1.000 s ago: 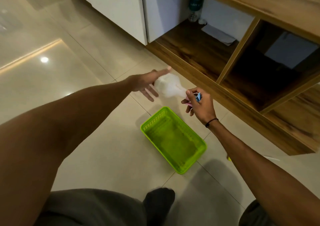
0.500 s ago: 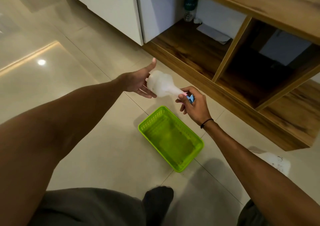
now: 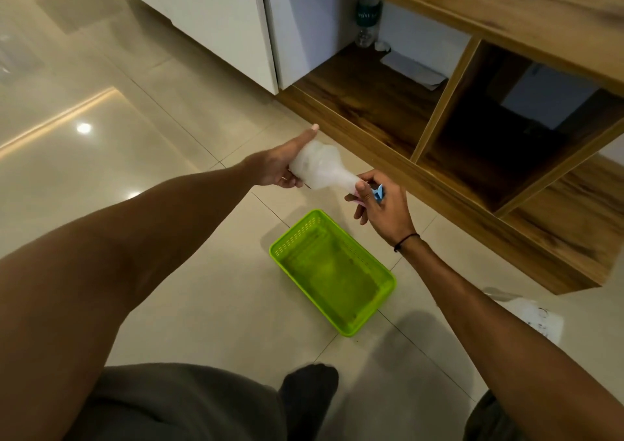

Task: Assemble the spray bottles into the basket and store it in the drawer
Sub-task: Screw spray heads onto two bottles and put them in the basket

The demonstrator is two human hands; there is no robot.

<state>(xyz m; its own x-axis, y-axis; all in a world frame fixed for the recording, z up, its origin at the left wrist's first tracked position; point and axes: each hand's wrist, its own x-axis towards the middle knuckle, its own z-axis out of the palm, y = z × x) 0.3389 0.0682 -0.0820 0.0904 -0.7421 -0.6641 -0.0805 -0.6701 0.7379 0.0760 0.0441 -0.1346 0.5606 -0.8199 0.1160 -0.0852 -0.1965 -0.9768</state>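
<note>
The left arm is stretched from the lower left of the frame toward the centre, and the left hand (image 3: 277, 167) is wrapped around the wide base of a translucent white spray bottle (image 3: 320, 169), with the thumb extended straight along its top. The bottle is held sideways in the air, its neck pointed to the right. At the neck, the right hand (image 3: 380, 204) is bent at the wrist, and its fingers (image 3: 361, 189) are pinched around a blue and pink spray head (image 3: 379, 193). The right forearm is seen running down to the lower right corner. Below both hands, a green basket (image 3: 385, 292) is seen lying on the tiled floor (image 3: 202, 305), with nothing visible inside. An open wooden shelf unit (image 3: 439, 137) is seen at upper right.
</note>
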